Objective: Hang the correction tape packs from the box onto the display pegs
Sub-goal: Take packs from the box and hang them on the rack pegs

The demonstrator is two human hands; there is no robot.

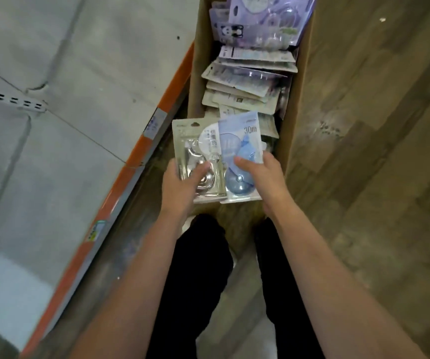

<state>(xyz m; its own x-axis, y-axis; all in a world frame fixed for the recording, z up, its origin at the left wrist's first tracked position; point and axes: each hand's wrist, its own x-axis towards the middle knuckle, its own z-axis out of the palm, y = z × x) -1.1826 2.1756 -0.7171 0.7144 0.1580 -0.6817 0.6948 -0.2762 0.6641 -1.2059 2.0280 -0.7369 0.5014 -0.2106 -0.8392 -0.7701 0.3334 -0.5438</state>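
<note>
- Shelf [53,104], grey, ran along the left; its orange edge strip [120,182] carried small price labels.
- Left hand [182,182] gripped a beige correction tape pack [190,146] by its lower part, thumb curled over the clear blister.
- The beige pack was held above the near end of the box, upright to the view, hang-hole end away from the person.
- Blue correction tape pack [242,141], marked "30m", overlapped the right edge of the beige pack.
- Right hand [263,174] clamped the blue pack, thumb on the front, fingers behind.
- Cardboard box [297,104] stood on the wood-pattern floor [379,125]; more packs [247,79] lay stacked loosely inside, purple ones at the far end.
- Person's dark trouser legs [198,268] showed below the hands.
</note>
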